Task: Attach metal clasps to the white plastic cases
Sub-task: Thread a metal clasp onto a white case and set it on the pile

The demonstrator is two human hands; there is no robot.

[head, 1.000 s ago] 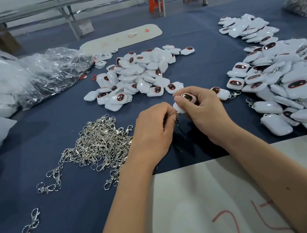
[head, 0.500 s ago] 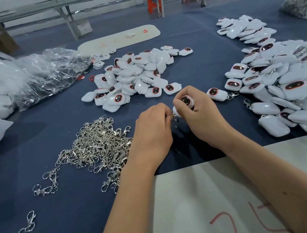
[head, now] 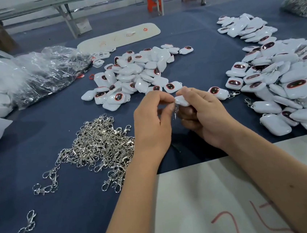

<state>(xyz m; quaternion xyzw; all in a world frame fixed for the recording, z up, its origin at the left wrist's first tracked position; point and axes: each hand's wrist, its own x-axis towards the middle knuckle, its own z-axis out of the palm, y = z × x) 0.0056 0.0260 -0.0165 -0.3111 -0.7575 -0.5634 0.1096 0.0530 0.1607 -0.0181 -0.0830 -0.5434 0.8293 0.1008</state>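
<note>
Over the middle of the blue cloth [head: 68,210], from the head camera, I see my two hands close together, almost touching. My right hand [head: 204,118] has its fingers curled round one white case [head: 182,101], held up off the cloth, with a corner of the case poking out toward my left hand [head: 152,124]. My left hand pinches a small metal clasp [head: 175,112] between thumb and first finger. The clasp hangs down, long way up and down, right at the left edge of the case, so the case sits just to the right of my pinch. I cannot tell if the ring is through the case's little loop yet; it is too small to see. I think the next move needs the clasp's top end pushed sideways to the right into that corner, and my left hand is the nearer one for that. More clasps [head: 99,146] lie in a shiny heap to the left, near my left wrist. A pile of plain cases [head: 135,74] sits just past my hands. On the right is a big pile of finished cases [head: 281,82] with clasps showing at some edges.
</note>
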